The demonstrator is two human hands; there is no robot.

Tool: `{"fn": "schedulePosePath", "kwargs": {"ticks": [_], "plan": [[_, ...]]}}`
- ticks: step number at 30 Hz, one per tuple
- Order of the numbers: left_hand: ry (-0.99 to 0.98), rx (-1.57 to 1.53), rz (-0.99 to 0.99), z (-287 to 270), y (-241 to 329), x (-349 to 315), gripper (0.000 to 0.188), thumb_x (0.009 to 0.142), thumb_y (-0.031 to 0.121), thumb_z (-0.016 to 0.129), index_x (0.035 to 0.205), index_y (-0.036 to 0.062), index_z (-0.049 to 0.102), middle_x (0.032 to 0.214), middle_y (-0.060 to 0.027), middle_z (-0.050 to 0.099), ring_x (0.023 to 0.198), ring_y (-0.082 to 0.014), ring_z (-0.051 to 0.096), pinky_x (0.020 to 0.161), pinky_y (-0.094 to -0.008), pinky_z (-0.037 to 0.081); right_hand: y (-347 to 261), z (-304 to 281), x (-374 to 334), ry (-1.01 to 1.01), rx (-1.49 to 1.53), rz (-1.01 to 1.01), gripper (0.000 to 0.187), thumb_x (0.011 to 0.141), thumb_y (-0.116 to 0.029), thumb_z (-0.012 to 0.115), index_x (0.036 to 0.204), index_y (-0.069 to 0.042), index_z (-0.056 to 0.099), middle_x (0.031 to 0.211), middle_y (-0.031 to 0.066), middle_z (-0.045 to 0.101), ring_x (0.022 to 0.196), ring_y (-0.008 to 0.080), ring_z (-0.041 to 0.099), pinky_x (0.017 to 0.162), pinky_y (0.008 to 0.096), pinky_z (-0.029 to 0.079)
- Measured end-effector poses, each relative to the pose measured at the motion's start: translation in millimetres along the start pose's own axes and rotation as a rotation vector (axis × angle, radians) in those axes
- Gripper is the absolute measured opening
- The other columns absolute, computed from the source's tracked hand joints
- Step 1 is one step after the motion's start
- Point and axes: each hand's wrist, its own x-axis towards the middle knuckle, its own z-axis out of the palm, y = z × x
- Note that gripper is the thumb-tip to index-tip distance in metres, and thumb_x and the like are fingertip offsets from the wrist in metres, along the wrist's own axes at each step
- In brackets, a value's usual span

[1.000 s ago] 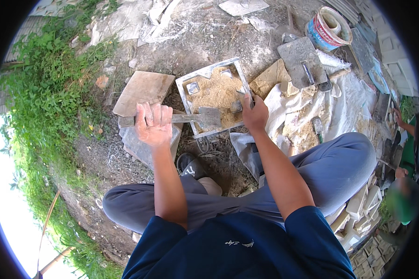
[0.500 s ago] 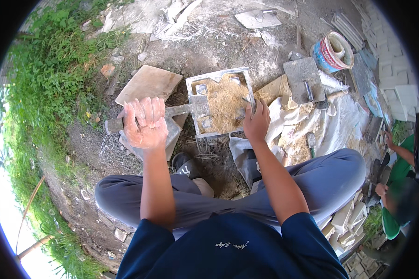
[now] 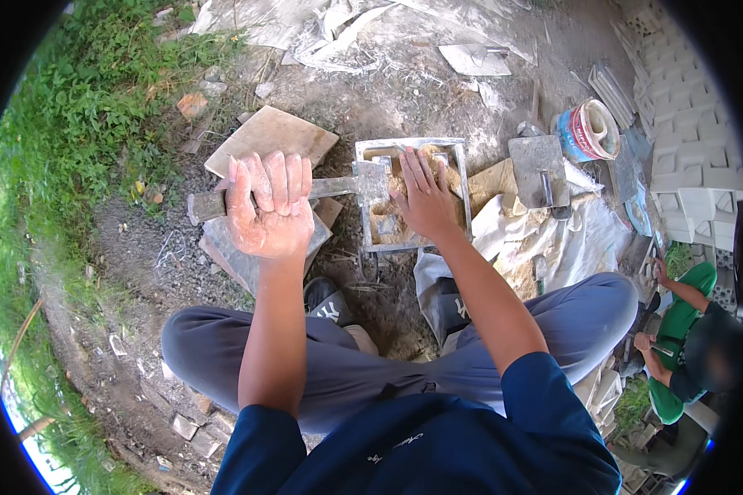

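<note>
My left hand [image 3: 271, 202], coated in pale dust, is wrapped round the handle of a hammer-like tool [image 3: 338, 187] with a blocky grey head. That head is over the left side of a square metal mould [image 3: 467, 191] filled in part with tan, sandy mix [image 3: 398, 186]. My right hand [image 3: 427, 198] lies with its fingers stretched out over the mix, toward the mould's right half. Small grey blocks show inside the frame. What lies under my right palm is hidden.
Flat tan and grey slabs [image 3: 272, 142] lie left of the mould. Rightward are a steel float [image 3: 540, 172], a white sheet [image 3: 586, 227] with sandy mix and a bucket [image 3: 586, 132]. Stacked pale blocks [image 3: 697, 165] stand far right, near another person in green [image 3: 686, 330].
My right hand has moved from the mould's right edge onto the mix, fingers spread. The left hand still grips the tool. More inner blocks show at the left, and the view has shifted.
</note>
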Motion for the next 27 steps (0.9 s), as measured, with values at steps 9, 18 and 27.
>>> {"fn": "schedulePosePath", "kwargs": {"ticks": [9,18,27], "plan": [[0.006,-0.044,-0.076,-32,-7,16,0.048,0.108,0.033,0.037,0.063,0.0148,0.037,0.053,0.0007,0.033,0.048,-0.0116,0.028,0.052,-0.0284,0.027,-28,1,-29,-0.132,0.102,-0.202,0.06,0.102,-0.033,0.048,0.153,-0.004,0.037,0.163,0.0119,0.03,0.151,0.0305,0.027,0.123,0.0507,0.021],[0.013,-0.019,-0.12,-34,-28,13,0.045,0.107,0.028,0.038,0.064,0.0161,0.036,0.053,0.0018,0.03,0.05,-0.0117,0.024,0.052,-0.0299,0.024,-11,-7,-44,-0.041,0.114,0.005,0.063,0.096,-0.022,0.055,0.154,-0.008,0.036,0.162,0.0104,0.034,0.15,0.0303,0.029,0.122,0.0504,0.023],[0.086,0.219,-0.234,-7,-77,1,0.046,0.1,0.018,0.063,0.06,0.01,0.041,0.057,0.006,0.035,0.05,-0.0061,0.028,0.049,-0.0292,0.02,13,-84,-8,0.14,0.548,0.034,0.038,0.094,-0.007,0.065,0.132,-0.003,0.063,0.136,0.019,0.062,0.137,0.0383,0.049,0.112,0.044,0.041]]}}
